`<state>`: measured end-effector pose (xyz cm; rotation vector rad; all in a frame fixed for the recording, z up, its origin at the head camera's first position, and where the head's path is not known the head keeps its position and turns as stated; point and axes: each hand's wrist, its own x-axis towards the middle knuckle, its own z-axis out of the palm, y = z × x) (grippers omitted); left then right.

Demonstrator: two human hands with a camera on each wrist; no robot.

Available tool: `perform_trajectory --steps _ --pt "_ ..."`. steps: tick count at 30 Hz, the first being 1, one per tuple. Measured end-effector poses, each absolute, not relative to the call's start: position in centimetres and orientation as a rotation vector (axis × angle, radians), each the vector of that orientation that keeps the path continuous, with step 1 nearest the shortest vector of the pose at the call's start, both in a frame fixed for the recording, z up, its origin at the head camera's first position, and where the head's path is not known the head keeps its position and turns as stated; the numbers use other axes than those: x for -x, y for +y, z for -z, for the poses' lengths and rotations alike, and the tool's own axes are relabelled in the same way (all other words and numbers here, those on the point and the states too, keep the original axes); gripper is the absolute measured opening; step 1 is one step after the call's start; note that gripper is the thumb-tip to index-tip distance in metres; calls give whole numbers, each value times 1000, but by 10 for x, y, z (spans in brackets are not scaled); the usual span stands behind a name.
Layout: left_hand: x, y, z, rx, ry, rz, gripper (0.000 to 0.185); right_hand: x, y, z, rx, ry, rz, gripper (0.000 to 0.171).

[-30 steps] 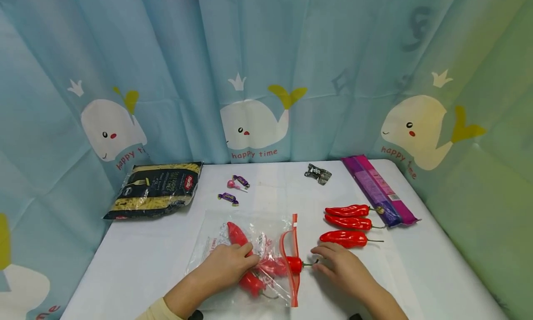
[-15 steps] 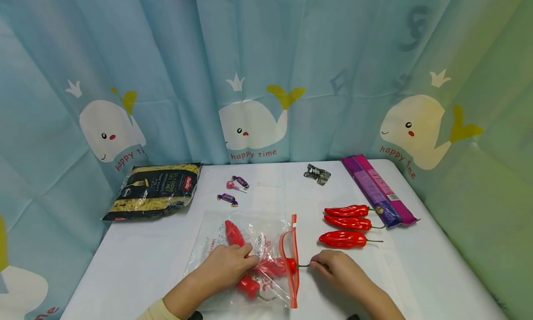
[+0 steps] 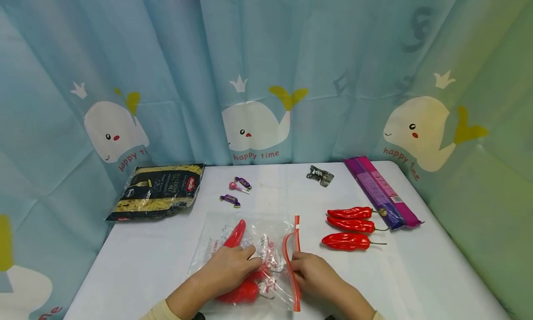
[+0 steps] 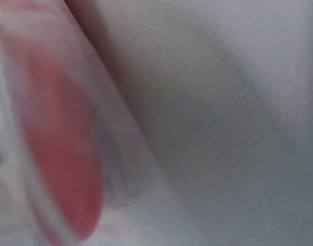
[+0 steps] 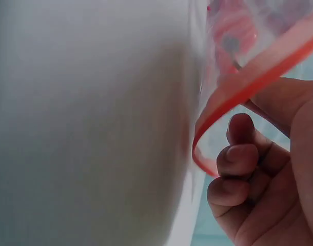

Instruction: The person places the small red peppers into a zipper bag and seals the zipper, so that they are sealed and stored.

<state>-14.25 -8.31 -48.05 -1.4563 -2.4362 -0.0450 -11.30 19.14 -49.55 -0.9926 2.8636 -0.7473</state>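
Pressing my left hand [image 3: 233, 267] flat on the clear zip bag [image 3: 250, 255], fingers relaxed and spread over the film, I pin the red peppers inside [image 3: 237, 292] against the white worktop [image 3: 141, 260]. Head view: the bag lies at the near middle of the worktop, its red zip strip [image 3: 295, 260] facing right and gaping in a loop. My right hand [image 3: 314, 276] sits at that mouth, fingers curled on the strip's edge. One pepper [image 3: 235, 234] points up and away inside the bag. Three more peppers [image 3: 347, 226] lie in a row just right of the bag, glossy, tapered, with thin dark stems. Farther back: a dark pasta packet [image 3: 160, 190], small wrapped sweets [image 3: 235, 190], a crumpled foil wrapper [image 3: 319, 175] and a long purple packet [image 3: 381, 190]

To do this step well, I judge that the left hand should hold the contents back from the mouth, while the right aligns both strip halves before squeezing along them, since the slick film slips easily

Left wrist view: blurred; only a red, rounded pepper body [image 4: 59, 154] under cloudy film beside pale worktop

Right wrist view: the strip [image 5: 249, 87] arcs as a soft, ribbon-like band; my curled fingers [image 5: 243, 159] lie under it, pinching its lower edge as far as shows
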Motion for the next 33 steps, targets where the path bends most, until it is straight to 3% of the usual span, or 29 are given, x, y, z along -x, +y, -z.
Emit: perform_trajectory --steps 9,23,33 --pt "142 -81 479 1464 -2467 44 12 111 210 489 863 2833 861 6" --pt "139 -84 483 1477 -2496 61 15 102 301 470 512 3235 536 32" --pt "141 -83 484 1458 -2449 91 13 107 328 475 492 3248 480 44"
